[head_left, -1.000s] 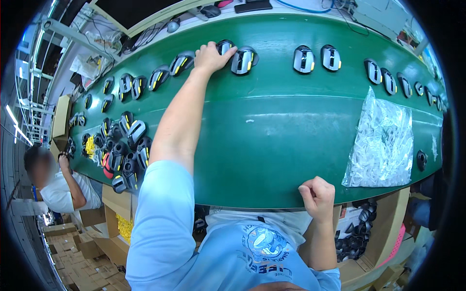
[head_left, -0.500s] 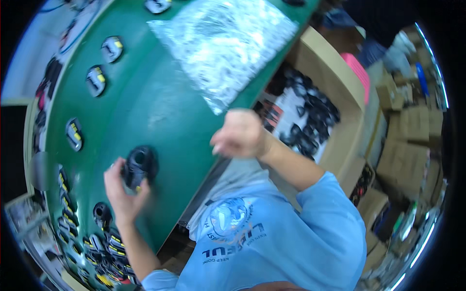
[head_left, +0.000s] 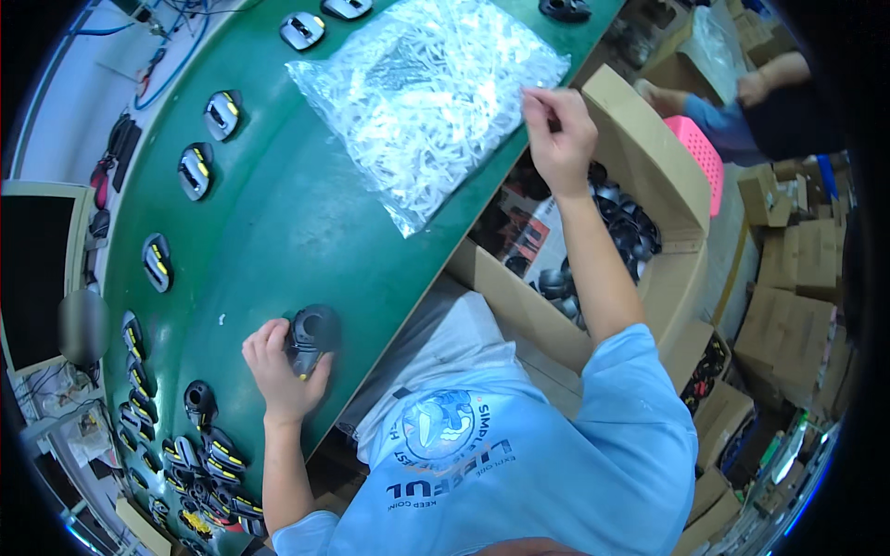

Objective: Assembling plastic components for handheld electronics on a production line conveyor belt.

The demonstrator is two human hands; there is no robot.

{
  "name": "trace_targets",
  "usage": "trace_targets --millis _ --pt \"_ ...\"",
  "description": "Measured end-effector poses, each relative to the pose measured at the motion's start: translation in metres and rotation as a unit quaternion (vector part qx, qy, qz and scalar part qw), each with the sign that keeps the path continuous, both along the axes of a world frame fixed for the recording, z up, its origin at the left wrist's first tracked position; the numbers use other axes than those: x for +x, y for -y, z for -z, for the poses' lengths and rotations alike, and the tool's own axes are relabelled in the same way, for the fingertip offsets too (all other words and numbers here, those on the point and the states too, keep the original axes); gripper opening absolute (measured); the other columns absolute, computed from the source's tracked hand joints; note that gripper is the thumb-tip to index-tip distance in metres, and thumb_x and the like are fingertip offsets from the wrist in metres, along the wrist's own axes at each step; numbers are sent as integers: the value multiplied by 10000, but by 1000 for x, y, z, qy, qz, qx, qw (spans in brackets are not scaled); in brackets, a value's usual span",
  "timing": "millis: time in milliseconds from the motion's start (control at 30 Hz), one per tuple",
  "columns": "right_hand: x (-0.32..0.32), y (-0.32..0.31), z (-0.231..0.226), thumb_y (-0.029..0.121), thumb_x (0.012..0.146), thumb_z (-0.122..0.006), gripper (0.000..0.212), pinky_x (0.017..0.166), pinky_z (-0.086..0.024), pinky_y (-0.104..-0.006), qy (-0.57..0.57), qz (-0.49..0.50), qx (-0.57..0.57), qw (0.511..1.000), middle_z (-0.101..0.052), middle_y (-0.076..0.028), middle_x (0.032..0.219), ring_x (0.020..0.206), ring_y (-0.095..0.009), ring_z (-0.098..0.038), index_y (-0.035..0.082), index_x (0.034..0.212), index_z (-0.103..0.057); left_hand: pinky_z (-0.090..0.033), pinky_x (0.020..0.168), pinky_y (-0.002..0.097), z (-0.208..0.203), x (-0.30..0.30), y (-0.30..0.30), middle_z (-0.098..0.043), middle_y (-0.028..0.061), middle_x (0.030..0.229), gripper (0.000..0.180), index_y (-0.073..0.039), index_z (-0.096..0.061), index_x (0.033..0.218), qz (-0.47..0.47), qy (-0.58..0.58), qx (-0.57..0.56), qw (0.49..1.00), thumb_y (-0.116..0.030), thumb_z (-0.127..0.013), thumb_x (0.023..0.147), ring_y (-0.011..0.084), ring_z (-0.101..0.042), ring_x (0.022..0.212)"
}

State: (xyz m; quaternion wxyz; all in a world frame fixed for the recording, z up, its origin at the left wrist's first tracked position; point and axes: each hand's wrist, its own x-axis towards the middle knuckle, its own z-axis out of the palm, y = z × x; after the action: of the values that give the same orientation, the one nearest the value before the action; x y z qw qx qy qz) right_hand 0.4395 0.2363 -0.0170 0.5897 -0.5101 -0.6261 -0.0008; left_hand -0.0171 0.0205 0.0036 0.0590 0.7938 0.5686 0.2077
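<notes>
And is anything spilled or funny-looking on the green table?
Nothing looks spilled or broken to me. Just a tiny white speck looks odd: it shows alone on the green tabletop, near the left hand holding a black part. I can't tell whether it's a scrap or a scuff.

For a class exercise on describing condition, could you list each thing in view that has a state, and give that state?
Left hand: closed around the black part
Black part: in the left hand's grip
Right hand: fingers curled; whether anything is held is unclear
Clear bag: filled with white pieces, lying on the green table
Cardboard box: open, black pieces inside
Monitor: screen dark
</notes>
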Motion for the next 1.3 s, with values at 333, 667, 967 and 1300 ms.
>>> trace_targets --millis 333,667,967,1300 --pt "-52 -147 -29 431 908 -833 331 835 -618 -465 358 -59 -286 887 -825 -109 944 939 -341 -788 119 1017 -837 -461 1023 524 -6 9 -4 -646 175 1291 721 -35 -623 1338 -20 10 22 1000 -309 -939 751 406 -577 1161" --pt "-26 -149 -27 308 992 -763 239 879 -601 -507 375 -148 -184 896 -816 -143 1019 1006 -366 -770 105 1115 -787 -475 1035 517 -7 10 -8 -644 179 1310 735 -32 -607 1359 -13 16 28 999 -302 -935 759 409 -579 1171" --pt "-35 -99 -36 193 981 -838 204 697 -507 -261 116 -184 -208 954 -805 -10 951 824 -84 -683 41 1106 -784 -466 1047 523 -5 11 -2 -643 172 1313 743 -42 -615 1372 -13 22 31 999 -354 -932 777 409 -574 1183" --pt "-171 40 -76 35 855 -847 180 741 -546 -340 170 -491 -127 845 -799 -41 1058 918 -214 -713 119 1014 -841 -477 1074 521 -5 7 -10 -683 152 1362 793 -74 -620 1421 -3 74 38 997 -390 -960 778 409 -613 1160"
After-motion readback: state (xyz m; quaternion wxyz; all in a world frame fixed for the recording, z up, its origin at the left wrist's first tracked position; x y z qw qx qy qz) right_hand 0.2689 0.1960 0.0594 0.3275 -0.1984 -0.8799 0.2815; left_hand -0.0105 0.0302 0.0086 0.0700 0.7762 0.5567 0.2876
